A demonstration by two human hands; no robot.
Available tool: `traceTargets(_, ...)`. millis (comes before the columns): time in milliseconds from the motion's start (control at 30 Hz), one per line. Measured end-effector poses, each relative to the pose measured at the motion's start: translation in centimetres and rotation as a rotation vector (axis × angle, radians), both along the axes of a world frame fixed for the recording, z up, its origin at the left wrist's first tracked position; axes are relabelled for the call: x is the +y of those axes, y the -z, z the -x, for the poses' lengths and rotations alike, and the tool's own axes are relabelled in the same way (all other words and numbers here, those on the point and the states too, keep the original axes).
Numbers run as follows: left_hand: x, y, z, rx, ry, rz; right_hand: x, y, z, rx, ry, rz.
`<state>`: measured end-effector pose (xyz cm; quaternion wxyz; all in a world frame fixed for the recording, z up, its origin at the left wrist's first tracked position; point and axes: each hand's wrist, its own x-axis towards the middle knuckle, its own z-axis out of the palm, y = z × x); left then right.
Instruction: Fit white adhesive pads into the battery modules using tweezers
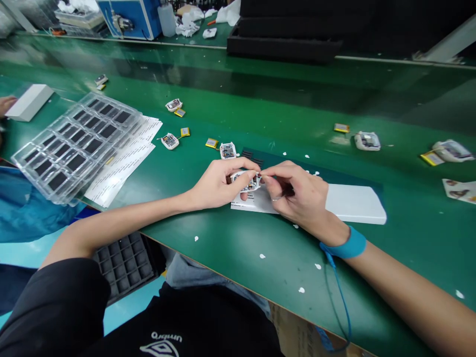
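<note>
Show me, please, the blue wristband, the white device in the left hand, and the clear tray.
Blue wristband [355,243], head view: middle of the band.
White device [253,184], head view: exposed inner parts.
Clear tray [34,176], head view: near-left rim.

Back shelf [220,35]: we see a blue machine [140,20] beside a translucent bottle [167,21], crumpled white tissues [187,28] just right of it.
Farther right: we find a long black box [282,48].
Below the bench [230,243]: we see a black compartmented tray [125,265] and brown cardboard [292,327].

A person's left hand [213,184] clasps a white-cased circuit board [254,185] between thumb and fingers, left forearm [143,212] stretching left of it; the right hand [303,193] curls at the board's right edge, thumb and forefinger close together.
</note>
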<state>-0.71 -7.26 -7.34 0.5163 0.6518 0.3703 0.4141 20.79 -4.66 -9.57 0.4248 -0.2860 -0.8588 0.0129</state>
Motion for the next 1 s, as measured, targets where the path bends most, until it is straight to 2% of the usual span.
traceTargets(167,-0.04,0.19,0.11,0.109,-0.002,-0.072,0.17,-0.25,0.25,0.065,-0.008,-0.028)
traceTargets(367,-0.48,-0.07,-0.23,-0.040,0.090,0.063,0.23,-0.61,0.36,0.069,-0.013,-0.051)
traceTargets(567,-0.18,-0.50,-0.11,-0.088,0.026,0.152,0.07,-0.77,0.18,0.090,-0.029,-0.085)
traceTargets(733,0.09,0.02,0.01,-0.015,0.013,0.079,0.31,-0.44,0.03,-0.034,0.022,-0.087)
traceTargets(1000,-0.03,0.09,0.15,0.122,-0.025,0.019,0.07,-0.48,0.12,-0.063,0.016,-0.139)
